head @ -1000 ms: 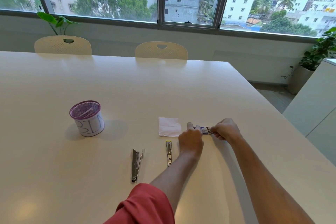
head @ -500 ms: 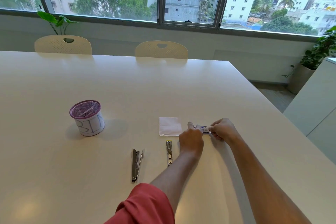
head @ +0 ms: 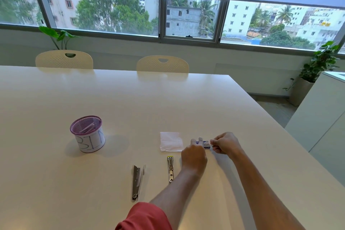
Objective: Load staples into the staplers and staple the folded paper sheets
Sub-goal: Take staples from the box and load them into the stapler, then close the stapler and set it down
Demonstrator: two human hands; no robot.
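A small blue staple box point(head: 205, 144) lies on the white table point(head: 168, 102) between my hands. My left hand point(head: 194, 156) holds the box from the left, fingers curled over it. My right hand point(head: 225, 144) pinches the box's right end; what it pulls there is too small to tell. Folded white paper point(head: 171, 141) lies just left of the box. Two metal staplers rest nearer to me: a small one with a yellow tip point(head: 170, 168) beside my left wrist, and a longer one point(head: 137, 181) lying open to its left.
A purple mesh cup point(head: 87, 133) wrapped in paper marked "BIN" stands at the left with paper scraps inside. Two cream chairs point(head: 162, 64) sit at the table's far edge. The table's right edge runs diagonally close to my right arm.
My head tilted up slightly, so the scene sits lower. Both hands stay at the staple box, the right one still working at its right end.
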